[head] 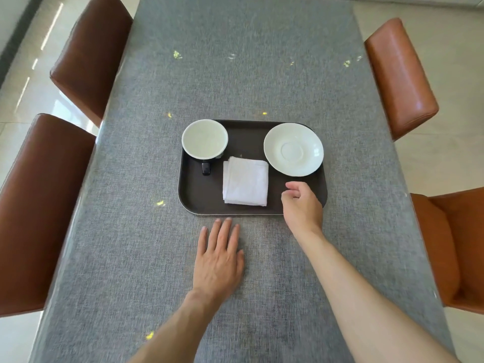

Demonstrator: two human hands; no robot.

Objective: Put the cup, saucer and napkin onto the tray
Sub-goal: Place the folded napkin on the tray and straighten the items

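Grey table (157, 258): napkin (245, 181) on tray (199, 195), left of empty, loosely curled right hand (301, 205).

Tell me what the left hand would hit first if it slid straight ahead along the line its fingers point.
The left hand lies flat on the table, fingers aimed away from the person. Straight ahead it would first meet the near rim of the tray, then probably the folded napkin beyond it.

One tray (199, 200), one cup (204, 138), one saucer (293, 149), one napkin (246, 181), four chairs (91, 56), two hands (218, 260).
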